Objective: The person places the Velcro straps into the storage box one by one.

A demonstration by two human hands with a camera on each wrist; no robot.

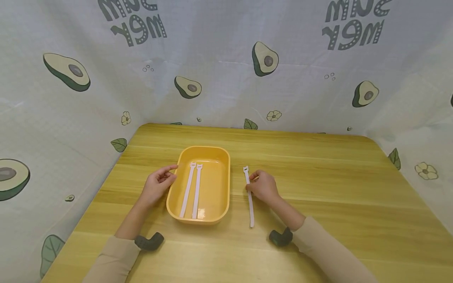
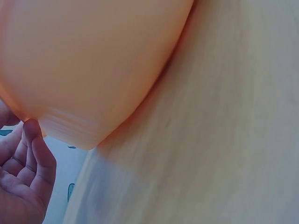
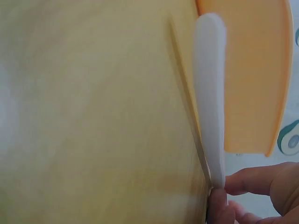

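Observation:
A yellow tray (image 1: 212, 192) stands left of centre on the table. Inside it two white hook-and-loop cable ties (image 1: 197, 188) lie side by side, heads toward the far end. My left hand (image 1: 159, 184) is at the tray's left rim, fingertips touching it with the fingers loosely bent. To the right of the tray, my right hand (image 1: 263, 185) pinches another white cable tie (image 1: 251, 208) near its middle, between thumb and fingers. That tie's slotted head points away from me. In the right wrist view its rounded tail (image 3: 209, 70) rises off the table.
The wood-grain table (image 1: 318, 188) has a pale curtain (image 1: 226, 47) with avocado prints behind it and at both sides. A dark curved piece sits at each wrist, the left one (image 1: 150, 241) and the right one (image 1: 280, 237).

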